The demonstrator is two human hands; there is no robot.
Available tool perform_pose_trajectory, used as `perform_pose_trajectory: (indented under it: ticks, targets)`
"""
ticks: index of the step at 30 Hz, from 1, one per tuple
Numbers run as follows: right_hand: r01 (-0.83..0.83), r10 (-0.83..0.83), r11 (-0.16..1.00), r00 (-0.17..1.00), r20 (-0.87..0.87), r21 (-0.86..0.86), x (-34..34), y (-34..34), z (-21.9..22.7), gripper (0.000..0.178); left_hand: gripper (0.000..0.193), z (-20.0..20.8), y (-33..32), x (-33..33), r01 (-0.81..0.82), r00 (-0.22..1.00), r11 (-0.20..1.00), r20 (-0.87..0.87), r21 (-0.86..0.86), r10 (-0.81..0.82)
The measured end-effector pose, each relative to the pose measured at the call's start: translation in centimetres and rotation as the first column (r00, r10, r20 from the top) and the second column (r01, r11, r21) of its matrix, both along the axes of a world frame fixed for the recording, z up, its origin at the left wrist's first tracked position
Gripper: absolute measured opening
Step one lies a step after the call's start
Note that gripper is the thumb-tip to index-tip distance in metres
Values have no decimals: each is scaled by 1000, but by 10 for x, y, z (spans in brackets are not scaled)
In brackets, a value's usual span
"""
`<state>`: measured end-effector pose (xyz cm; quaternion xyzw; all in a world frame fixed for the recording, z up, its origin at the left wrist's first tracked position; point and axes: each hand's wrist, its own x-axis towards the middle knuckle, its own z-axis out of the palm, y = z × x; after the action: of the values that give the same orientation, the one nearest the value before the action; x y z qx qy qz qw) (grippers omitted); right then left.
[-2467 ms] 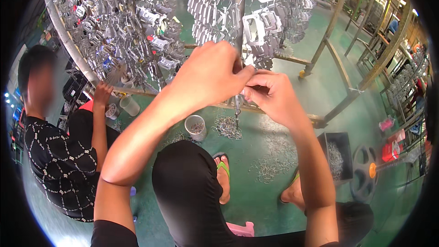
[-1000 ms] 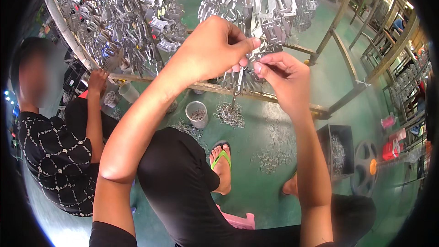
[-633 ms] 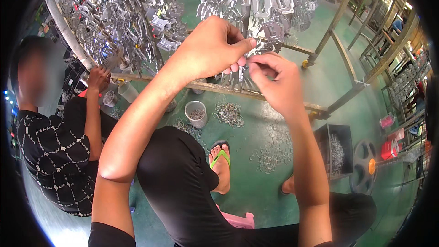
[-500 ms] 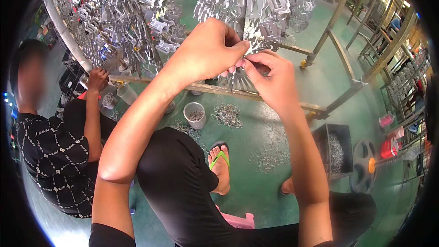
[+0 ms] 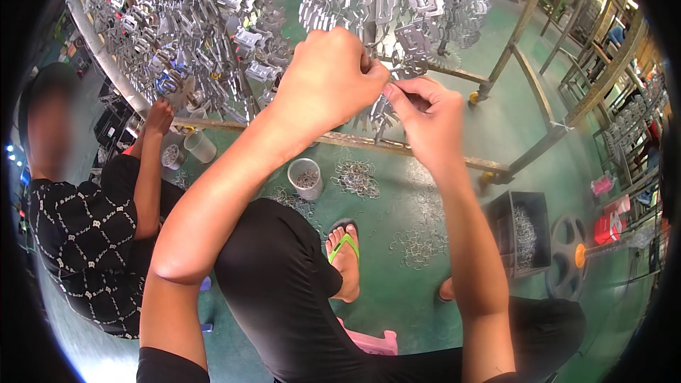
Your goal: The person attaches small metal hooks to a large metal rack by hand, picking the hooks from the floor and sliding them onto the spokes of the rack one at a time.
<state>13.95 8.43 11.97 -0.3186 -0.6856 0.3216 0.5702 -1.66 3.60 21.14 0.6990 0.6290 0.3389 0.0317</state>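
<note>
Near the upper middle of the frame, both hands are being held up against a rack hung thick with silvery metal parts (image 5: 418,0). The left hand (image 5: 330,78) is being kept curled almost into a fist, its fingertips pressed together at its right edge; what is being pinched there cannot be made out. The right hand (image 5: 425,117) is being held just beside it, thumb and forefinger narrowed to a pinch, and something thin, perhaps a wire hook, seems to be gripped between them, though it is too small to tell. The hanging parts are lying directly above and behind the two pinches, their long axes running downward, and the right hand's fingertips are the nearer to them. Lower in the frame, loose wire hooks (image 5: 355,176) are being left scattered on the green floor (image 5: 397,291) beside a small white cup (image 5: 306,179). At the left edge, a seated co-worker's hand (image 5: 159,116) is being raised to the same rack.
</note>
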Motion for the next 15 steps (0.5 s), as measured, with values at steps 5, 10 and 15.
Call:
perform_pose_trajectory:
  ticks: [5,10,15]
  targets:
    - [-131,137,979,990,31,-158,20,-1,7,16,38,-9,5,-2,58,991,979,131,-197,-33]
    - [-243,277,946,950,145,-215,45,-8,32,17,44,-24,3,-8,309,945,832,249,-461,-213]
    - [-279,335,929,913,232,-245,61,-13,53,18,67,-51,16,-3,666,692,606,664,-435,-284]
